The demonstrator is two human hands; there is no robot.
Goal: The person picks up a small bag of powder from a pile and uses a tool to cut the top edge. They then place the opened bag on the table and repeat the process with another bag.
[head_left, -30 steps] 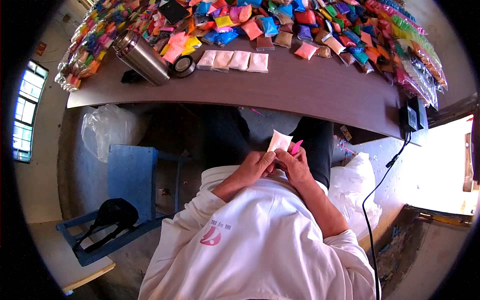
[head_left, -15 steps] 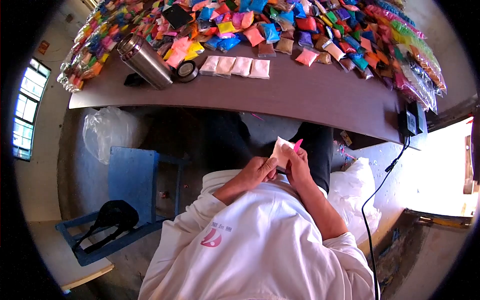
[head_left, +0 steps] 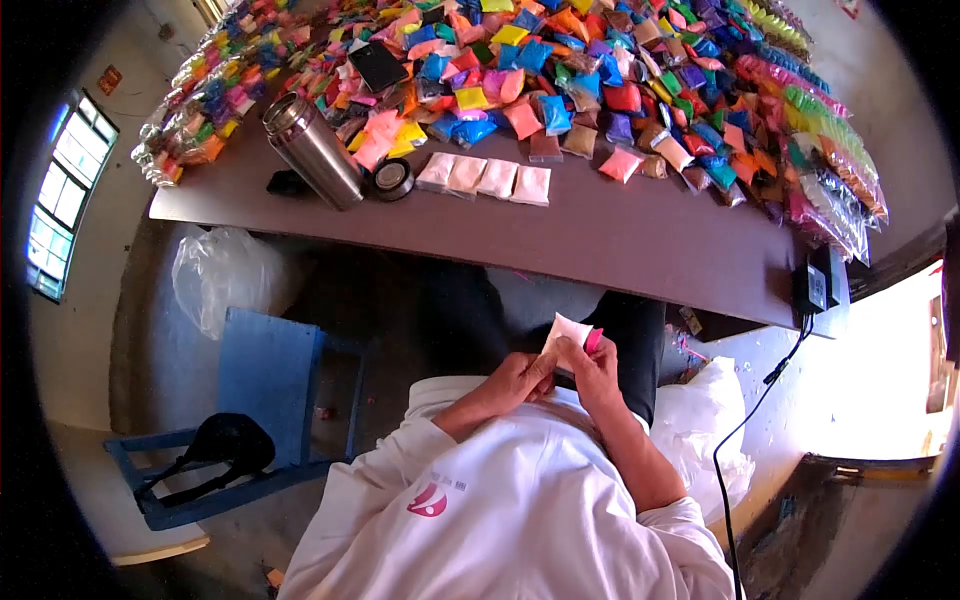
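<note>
Above my lap, a small plastic packet (head_left: 568,328) with pale pink contents is held upright between both hands. My left hand (head_left: 522,378) pinches its lower left side with the thumb and curled fingers. My right hand (head_left: 592,368) has its thumb pressed on the packet's front. A bright pink object (head_left: 595,340) sticks out by the right fingers; its kind is unclear. On the table, a row of several similar pale packets (head_left: 497,179) lies near the edge, beyond my hands.
The brown table (head_left: 440,225) carries a heap of colourful packets (head_left: 540,60), a steel flask (head_left: 315,155), its lid (head_left: 391,179) and a black phone-like slab (head_left: 378,66). A blue chair (head_left: 265,385) holds a black bag (head_left: 232,442). A black cable (head_left: 722,470) hangs at right.
The view has tilted up, so the table and my hands appear lower. Both hands still grip the packet. Less of the bright pink object's pointed tip stands up beside the right fingers.
</note>
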